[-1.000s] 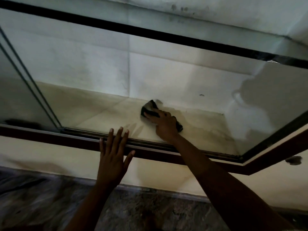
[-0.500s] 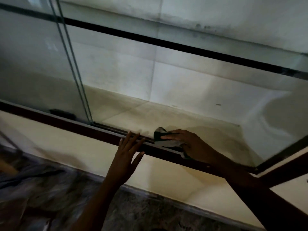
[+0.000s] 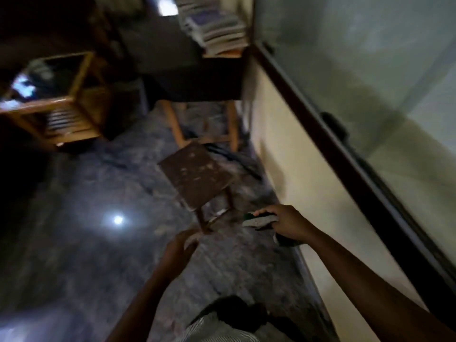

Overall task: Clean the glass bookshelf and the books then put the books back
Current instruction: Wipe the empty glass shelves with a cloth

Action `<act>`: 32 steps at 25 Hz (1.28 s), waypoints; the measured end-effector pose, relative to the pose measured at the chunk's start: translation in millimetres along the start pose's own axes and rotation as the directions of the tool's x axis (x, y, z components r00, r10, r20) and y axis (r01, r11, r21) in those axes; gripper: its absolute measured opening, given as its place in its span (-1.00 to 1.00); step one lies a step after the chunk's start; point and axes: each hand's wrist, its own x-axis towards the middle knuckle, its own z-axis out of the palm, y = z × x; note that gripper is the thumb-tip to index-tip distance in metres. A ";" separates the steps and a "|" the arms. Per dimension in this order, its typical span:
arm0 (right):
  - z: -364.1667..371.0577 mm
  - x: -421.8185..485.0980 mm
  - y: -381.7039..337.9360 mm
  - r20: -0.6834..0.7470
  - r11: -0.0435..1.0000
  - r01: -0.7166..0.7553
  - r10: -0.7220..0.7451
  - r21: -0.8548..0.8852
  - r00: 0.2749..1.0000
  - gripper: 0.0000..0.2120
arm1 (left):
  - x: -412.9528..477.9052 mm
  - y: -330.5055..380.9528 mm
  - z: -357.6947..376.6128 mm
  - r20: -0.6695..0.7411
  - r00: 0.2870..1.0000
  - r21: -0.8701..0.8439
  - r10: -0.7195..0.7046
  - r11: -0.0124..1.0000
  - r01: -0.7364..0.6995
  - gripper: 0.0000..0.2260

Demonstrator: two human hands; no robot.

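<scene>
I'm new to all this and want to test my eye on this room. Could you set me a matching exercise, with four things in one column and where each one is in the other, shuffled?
Things:
1. cloth
2. books
3. stool
4. glass bookshelf

Places:
A. standing on the floor near the wall
B. along the right side of the view
C. gripped in the right hand
D. stacked on a table at the far end

Pairs: 1-C, 2-D, 3-A, 4-B.
</scene>
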 end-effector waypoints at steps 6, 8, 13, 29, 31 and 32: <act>68.8 173.3 -67.8 0.174 0.988 0.109 -0.088 -0.111 0.981 -0.58 | -5.7 -50.0 -53.7 -0.146 0.950 -0.195 -0.276 0.950 0.245 -0.71; 74.1 198.2 -85.7 0.077 0.992 0.121 -0.118 -0.035 0.990 -0.60 | 18.5 -44.8 -64.4 -0.156 0.957 -0.199 -0.243 0.957 0.211 -0.69; 17.4 142.7 -94.9 -0.195 0.940 0.049 0.019 0.337 0.981 -0.70 | 115.3 9.3 -68.0 -0.087 0.996 -0.344 -0.009 0.939 -0.022 -0.76; -117.1 -29.2 -22.1 -0.783 0.814 0.040 0.543 0.579 0.303 -0.44 | 143.3 273.0 121.6 0.348 0.922 -0.759 0.167 0.628 0.173 -0.45; -133.4 -20.7 -13.9 -0.787 0.847 0.055 0.465 0.529 0.405 -0.55 | 138.8 288.7 132.9 0.336 0.932 -0.820 0.135 0.528 0.220 -0.48; -140.2 -18.4 -9.5 -0.793 0.856 0.079 0.434 0.511 0.427 -0.65 | 135.8 296.1 137.8 0.322 0.937 -0.849 0.138 0.481 0.221 -0.49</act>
